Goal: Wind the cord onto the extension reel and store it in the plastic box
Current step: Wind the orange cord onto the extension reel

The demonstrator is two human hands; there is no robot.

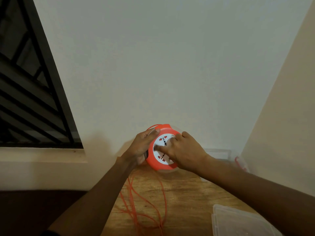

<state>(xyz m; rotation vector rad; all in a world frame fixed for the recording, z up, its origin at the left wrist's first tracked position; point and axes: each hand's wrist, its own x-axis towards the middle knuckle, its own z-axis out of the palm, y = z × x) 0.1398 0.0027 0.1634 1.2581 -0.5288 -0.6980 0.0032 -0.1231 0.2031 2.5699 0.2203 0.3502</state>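
An orange extension reel [153,163] with a white socket face is held up above the far end of a wooden table [184,198]. My left hand [142,148] grips its left rim. My right hand [183,151] lies over the white face, fingers pressed on it. A thin orange cord [150,206] hangs from the reel and lies in loose loops on the table toward me; a short loop also arcs over the reel's top left. A clear plastic box [219,155] stands behind my right wrist, partly hidden.
A clear plastic lid [238,222] lies at the table's near right. A red and clear item [240,163] sits by the right wall. White walls close in behind and on the right. A barred window [29,92] and its sill are on the left.
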